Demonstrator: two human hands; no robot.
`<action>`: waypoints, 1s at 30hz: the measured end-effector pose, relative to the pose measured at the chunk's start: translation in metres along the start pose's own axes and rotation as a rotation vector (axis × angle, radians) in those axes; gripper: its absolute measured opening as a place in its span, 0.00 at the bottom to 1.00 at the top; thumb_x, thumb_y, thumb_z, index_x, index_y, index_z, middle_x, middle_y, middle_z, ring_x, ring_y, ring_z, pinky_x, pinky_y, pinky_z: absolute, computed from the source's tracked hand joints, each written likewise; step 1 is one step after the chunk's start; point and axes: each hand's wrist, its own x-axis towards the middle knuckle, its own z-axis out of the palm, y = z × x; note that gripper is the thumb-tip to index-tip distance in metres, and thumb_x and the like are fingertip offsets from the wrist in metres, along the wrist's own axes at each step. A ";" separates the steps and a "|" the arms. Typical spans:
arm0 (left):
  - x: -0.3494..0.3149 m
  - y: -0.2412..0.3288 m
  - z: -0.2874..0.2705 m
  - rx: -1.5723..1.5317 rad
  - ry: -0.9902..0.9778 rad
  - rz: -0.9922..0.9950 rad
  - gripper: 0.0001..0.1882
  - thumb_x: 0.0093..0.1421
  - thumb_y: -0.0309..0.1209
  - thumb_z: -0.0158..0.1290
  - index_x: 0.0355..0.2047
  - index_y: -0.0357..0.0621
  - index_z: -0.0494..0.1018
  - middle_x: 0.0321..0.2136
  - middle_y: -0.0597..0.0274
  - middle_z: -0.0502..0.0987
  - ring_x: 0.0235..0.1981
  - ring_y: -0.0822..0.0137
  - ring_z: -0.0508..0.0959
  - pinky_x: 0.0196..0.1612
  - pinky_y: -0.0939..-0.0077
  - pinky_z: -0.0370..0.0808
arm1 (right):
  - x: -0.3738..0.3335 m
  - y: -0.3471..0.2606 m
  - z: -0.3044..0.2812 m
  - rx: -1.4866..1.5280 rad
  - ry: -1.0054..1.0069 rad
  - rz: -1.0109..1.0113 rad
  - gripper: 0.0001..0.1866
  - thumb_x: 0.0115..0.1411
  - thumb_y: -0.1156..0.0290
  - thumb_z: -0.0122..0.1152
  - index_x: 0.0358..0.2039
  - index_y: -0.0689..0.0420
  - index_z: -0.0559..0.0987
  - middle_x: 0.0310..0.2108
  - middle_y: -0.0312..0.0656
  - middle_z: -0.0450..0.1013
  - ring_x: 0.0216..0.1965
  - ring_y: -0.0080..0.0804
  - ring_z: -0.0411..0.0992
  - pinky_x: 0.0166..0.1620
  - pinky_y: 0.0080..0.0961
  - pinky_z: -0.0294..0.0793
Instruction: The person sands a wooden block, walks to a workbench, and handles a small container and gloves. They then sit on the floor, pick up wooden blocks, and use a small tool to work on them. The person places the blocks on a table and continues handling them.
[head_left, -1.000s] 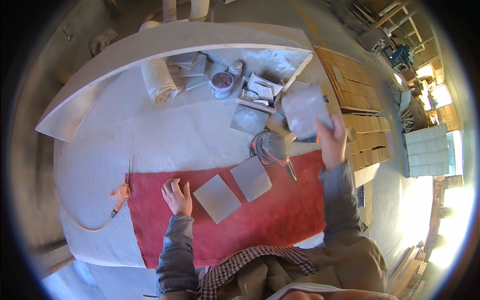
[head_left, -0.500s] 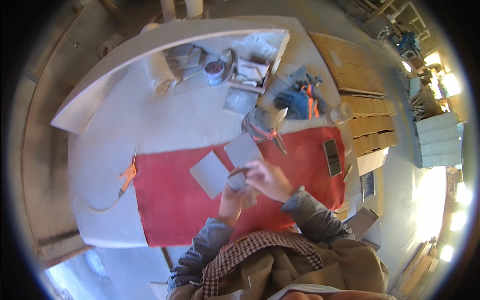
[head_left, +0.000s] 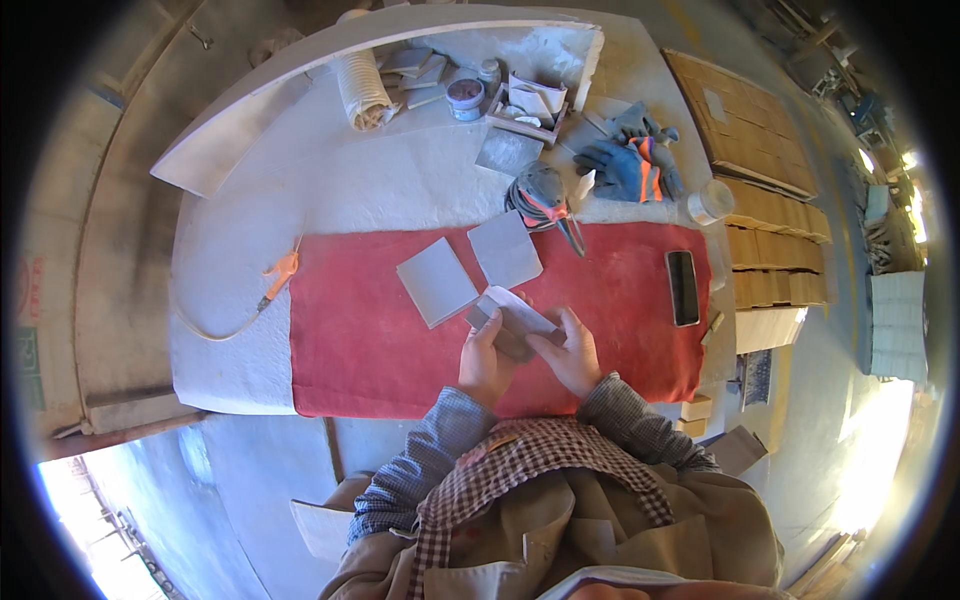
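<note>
Both thumbs press on a thin grey-brown folded sheet (head_left: 516, 327) with a pale strip along its far edge; its exact kind I cannot make out. My left hand (head_left: 484, 360) grips its left end, and my right hand (head_left: 570, 352) its right end, fingers partly hidden beneath. The sheet is above a red cloth (head_left: 375, 350). Just beyond my hands, two flat square grey plates (head_left: 437, 281) lie on the cloth, the right plate (head_left: 505, 249) slightly farther away. A grey-and-red power tool (head_left: 541, 193) with a coiled cord sits behind that plate.
An orange air blow gun (head_left: 283, 268) with a hose lies left of the cloth. On the right are a phone (head_left: 683, 288) and a round jar (head_left: 711, 202). Gloves (head_left: 630, 170), a small box (head_left: 527, 108), a tub (head_left: 465, 98) and a ribbed hose (head_left: 362, 90) stand farther back.
My right fingers, earlier raised over the left hand, now grip the sheet's right end. The sheet is spread between both hands. The whole view has shifted, placing the bench higher in the picture.
</note>
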 end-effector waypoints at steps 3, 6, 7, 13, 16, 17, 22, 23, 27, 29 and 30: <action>-0.006 -0.006 -0.002 -0.037 -0.009 0.008 0.19 0.77 0.34 0.40 0.62 0.40 0.67 0.57 0.56 0.75 0.59 0.56 0.75 0.62 0.54 0.73 | -0.013 -0.004 0.002 -0.032 0.066 -0.092 0.15 0.64 0.75 0.68 0.49 0.61 0.75 0.42 0.41 0.78 0.43 0.25 0.78 0.43 0.26 0.80; -0.004 0.005 -0.013 -0.191 -0.028 -0.002 0.17 0.76 0.34 0.41 0.59 0.43 0.69 0.54 0.56 0.75 0.58 0.56 0.75 0.61 0.53 0.73 | -0.021 -0.011 0.012 -0.096 0.140 -0.210 0.12 0.62 0.77 0.67 0.47 0.58 0.79 0.42 0.44 0.79 0.41 0.32 0.78 0.44 0.30 0.80; -0.012 -0.002 -0.015 -0.247 -0.049 -0.008 0.16 0.76 0.34 0.40 0.57 0.43 0.69 0.51 0.57 0.76 0.56 0.56 0.76 0.60 0.54 0.73 | -0.024 -0.013 0.016 -0.092 0.161 -0.226 0.13 0.61 0.78 0.67 0.47 0.56 0.80 0.42 0.46 0.80 0.41 0.35 0.79 0.44 0.32 0.80; -0.032 0.018 -0.022 -0.439 -0.329 -0.041 0.16 0.77 0.39 0.40 0.54 0.43 0.70 0.41 0.59 0.77 0.47 0.58 0.77 0.57 0.57 0.74 | -0.043 -0.034 0.041 -0.249 0.193 -0.600 0.26 0.54 0.91 0.60 0.52 0.54 0.82 0.40 0.43 0.76 0.39 0.38 0.74 0.45 0.32 0.80; -0.057 0.006 -0.019 -0.360 -0.357 -0.015 0.18 0.77 0.41 0.43 0.57 0.43 0.69 0.46 0.58 0.77 0.51 0.57 0.76 0.61 0.57 0.72 | -0.057 -0.039 0.043 -0.318 0.199 -0.570 0.27 0.54 0.91 0.60 0.53 0.54 0.82 0.41 0.43 0.75 0.40 0.38 0.74 0.46 0.32 0.79; -0.051 0.024 -0.019 -0.322 -0.277 -0.014 0.19 0.76 0.41 0.45 0.57 0.42 0.68 0.49 0.57 0.76 0.53 0.56 0.76 0.63 0.56 0.72 | -0.061 -0.041 0.042 -0.340 0.201 -0.565 0.27 0.54 0.89 0.61 0.54 0.54 0.81 0.41 0.43 0.75 0.40 0.38 0.74 0.45 0.32 0.79; -0.057 0.037 -0.022 -0.192 -0.247 -0.015 0.20 0.76 0.35 0.46 0.63 0.41 0.65 0.62 0.54 0.71 0.65 0.54 0.70 0.70 0.54 0.66 | -0.073 -0.042 0.045 0.062 0.019 -0.313 0.27 0.55 0.81 0.67 0.57 0.57 0.78 0.44 0.45 0.76 0.42 0.36 0.76 0.44 0.30 0.79; -0.067 0.017 -0.022 -0.141 -0.300 0.040 0.20 0.76 0.35 0.46 0.63 0.42 0.65 0.62 0.55 0.71 0.66 0.54 0.69 0.70 0.53 0.66 | -0.077 -0.040 0.046 0.273 -0.003 -0.188 0.26 0.56 0.80 0.68 0.57 0.59 0.77 0.45 0.46 0.77 0.42 0.35 0.77 0.44 0.30 0.79; -0.060 0.015 -0.032 -0.107 -0.384 -0.034 0.20 0.77 0.39 0.43 0.64 0.44 0.64 0.63 0.57 0.72 0.68 0.54 0.67 0.71 0.50 0.64 | -0.080 -0.034 0.056 0.072 0.124 -0.129 0.20 0.57 0.78 0.68 0.50 0.63 0.76 0.45 0.50 0.79 0.41 0.33 0.78 0.44 0.32 0.79; -0.055 0.013 -0.038 -0.115 -0.370 -0.069 0.22 0.77 0.43 0.42 0.64 0.44 0.64 0.63 0.57 0.71 0.68 0.54 0.67 0.71 0.50 0.64 | -0.081 -0.033 0.061 -0.080 0.244 -0.233 0.15 0.57 0.77 0.68 0.44 0.61 0.77 0.41 0.48 0.79 0.39 0.39 0.79 0.42 0.35 0.79; -0.063 -0.007 -0.039 -0.115 -0.342 -0.071 0.23 0.77 0.45 0.42 0.63 0.44 0.64 0.63 0.57 0.71 0.68 0.54 0.66 0.71 0.50 0.64 | -0.080 -0.034 0.063 -0.173 0.272 -0.316 0.14 0.57 0.77 0.69 0.44 0.60 0.77 0.40 0.48 0.78 0.38 0.41 0.79 0.40 0.36 0.79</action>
